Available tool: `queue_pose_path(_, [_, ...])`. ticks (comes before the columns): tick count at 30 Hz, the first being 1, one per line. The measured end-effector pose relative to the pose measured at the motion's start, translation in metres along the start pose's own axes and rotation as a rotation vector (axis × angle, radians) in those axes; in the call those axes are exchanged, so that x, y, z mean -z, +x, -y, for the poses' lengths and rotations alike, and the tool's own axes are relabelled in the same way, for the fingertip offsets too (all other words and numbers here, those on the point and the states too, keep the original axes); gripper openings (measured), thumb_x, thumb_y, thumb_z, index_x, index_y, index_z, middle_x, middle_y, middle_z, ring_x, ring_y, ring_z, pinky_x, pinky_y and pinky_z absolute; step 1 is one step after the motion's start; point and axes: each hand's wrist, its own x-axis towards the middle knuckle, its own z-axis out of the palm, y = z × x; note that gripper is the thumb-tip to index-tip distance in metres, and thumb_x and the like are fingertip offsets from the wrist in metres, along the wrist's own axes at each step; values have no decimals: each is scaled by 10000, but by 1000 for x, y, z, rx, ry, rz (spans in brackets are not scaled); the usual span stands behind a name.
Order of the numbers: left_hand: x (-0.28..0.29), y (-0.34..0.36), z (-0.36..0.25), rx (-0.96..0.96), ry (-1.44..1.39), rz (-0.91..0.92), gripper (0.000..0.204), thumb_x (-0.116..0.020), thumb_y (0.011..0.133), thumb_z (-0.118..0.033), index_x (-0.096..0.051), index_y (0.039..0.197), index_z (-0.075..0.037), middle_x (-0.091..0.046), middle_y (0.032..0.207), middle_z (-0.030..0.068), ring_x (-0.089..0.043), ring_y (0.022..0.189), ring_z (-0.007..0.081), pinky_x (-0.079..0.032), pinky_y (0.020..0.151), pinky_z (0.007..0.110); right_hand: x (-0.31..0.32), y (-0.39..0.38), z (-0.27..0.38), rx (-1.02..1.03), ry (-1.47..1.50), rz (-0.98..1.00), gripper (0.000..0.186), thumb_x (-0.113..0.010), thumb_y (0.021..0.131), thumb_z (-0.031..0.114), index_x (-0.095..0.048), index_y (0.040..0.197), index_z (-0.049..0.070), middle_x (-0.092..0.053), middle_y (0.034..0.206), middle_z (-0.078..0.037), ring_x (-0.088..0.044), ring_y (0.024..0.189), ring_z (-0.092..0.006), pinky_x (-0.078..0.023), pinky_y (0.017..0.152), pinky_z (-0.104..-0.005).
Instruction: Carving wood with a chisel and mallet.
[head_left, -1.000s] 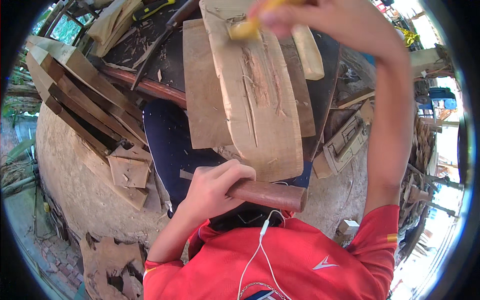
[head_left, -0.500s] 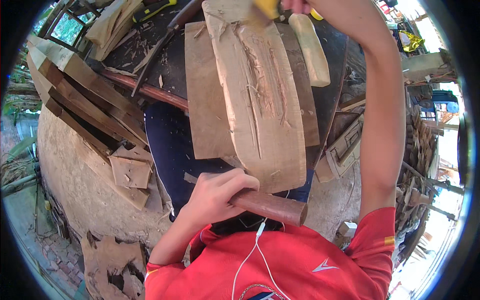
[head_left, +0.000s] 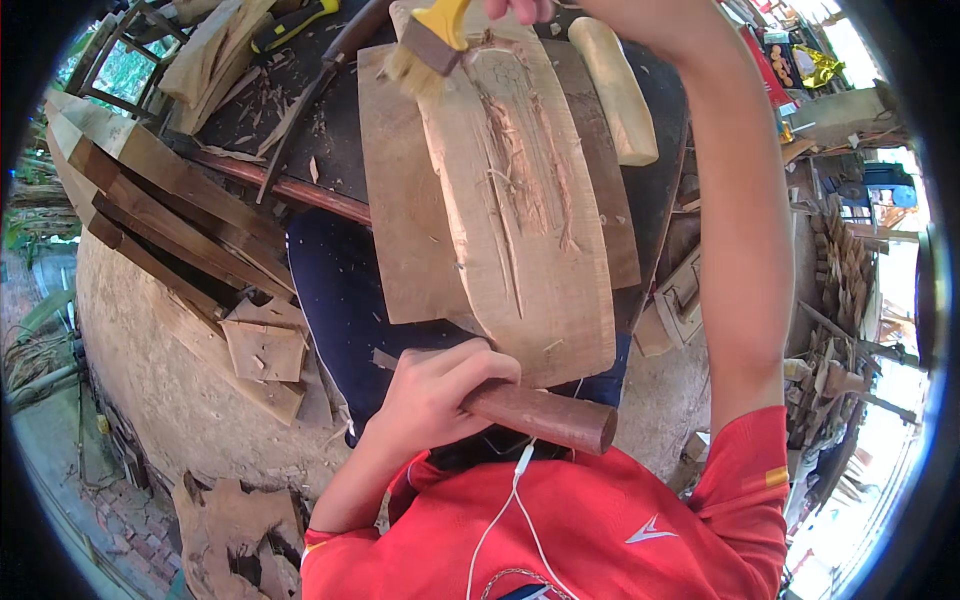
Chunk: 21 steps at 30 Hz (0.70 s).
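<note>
A long pale wooden board (head_left: 550, 290) with rough, splintered grooves lies on a thinner brown board (head_left: 400, 220). At the top edge, my right hand (head_left: 520, 8) is closed on the yellow handle of a paintbrush (head_left: 438, 40); most of the hand is cut off. The bristles are over the far left edge of the pale board. My left hand (head_left: 430, 390), near my lap, wraps round a thick brown wooden handle (head_left: 545, 415). A narrow flat end of that tool pokes out past the left side of the hand.
A dark table (head_left: 320, 150) carries wood chips, a long dark bar-like tool (head_left: 300, 130), a yellow-and-black handled tool (head_left: 295, 25) and a pale rounded wood piece (head_left: 618, 95). Timber beams (head_left: 170, 210) lean at left. Stacked wood (head_left: 835, 270) stands at right.
My right hand has swept the paintbrush leftward and slightly nearer, to the board's far left edge. The left hand stays in place with the wooden handle.
</note>
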Motion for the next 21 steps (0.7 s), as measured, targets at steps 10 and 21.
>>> queue_pose_path(10, [-2, 4, 0, -11, -32, -8, 379, -799, 656, -103, -618, 988, -139, -608, 830, 44, -643, 673, 257, -494, 554, 355, 9, -1, -16, -16, -229, -353, 299, -538, 1003, 187, -652, 798, 2, -701, 733, -93, -620, 580, -106, -500, 548, -257])
queue_pose_path(21, [-3, 4, -4, 14, -27, -9, 394, -796, 648, -79, -618, 995, -133, -620, 846, 45, -662, 712, 251, -511, 582, 349, 9, -18, -35, -120, -112, -331, 261, -563, 978, 172, -679, 820, -1, -649, 674, -34, -564, 541, -82, -445, 516, -237])
